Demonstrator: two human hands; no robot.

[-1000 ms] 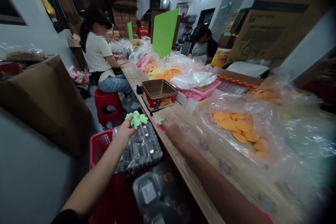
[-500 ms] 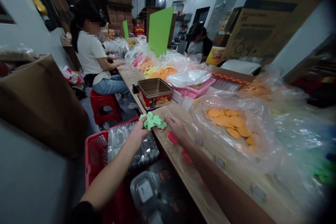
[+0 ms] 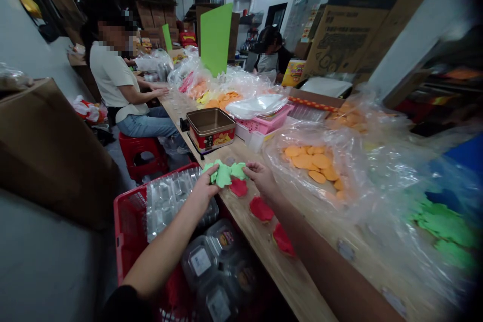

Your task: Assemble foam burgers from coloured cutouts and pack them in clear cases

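My left hand (image 3: pixel 206 188) is over the table's near edge, gripping a lumpy green clump of soft dough pieces (image 3: pixel 223 173). My right hand (image 3: pixel 262 177) comes in from the right, its fingers pinching the clump's right end. Just below the clump, a red dough piece (image 3: pixel 238 187) lies on the wooden tabletop (image 3: pixel 298 256). Two more red pieces (image 3: pixel 261 209) (image 3: pixel 283 239) lie further along, beside my right forearm. Part of the green clump is hidden by my fingers.
A red basket (image 3: pixel 130 226) of clear plastic trays stands left of the table edge. On the table are a gold tin (image 3: pixel 210 128), a pink basket (image 3: pixel 260 119) and plastic bags of orange discs (image 3: pixel 309 163) and green pieces (image 3: pixel 441 226). A co-worker (image 3: pixel 116 80) sits at the left.
My hands have come together, with my right hand now on the green clump. Several red pieces show more fully on the table beside my right forearm. The view has swung slightly.
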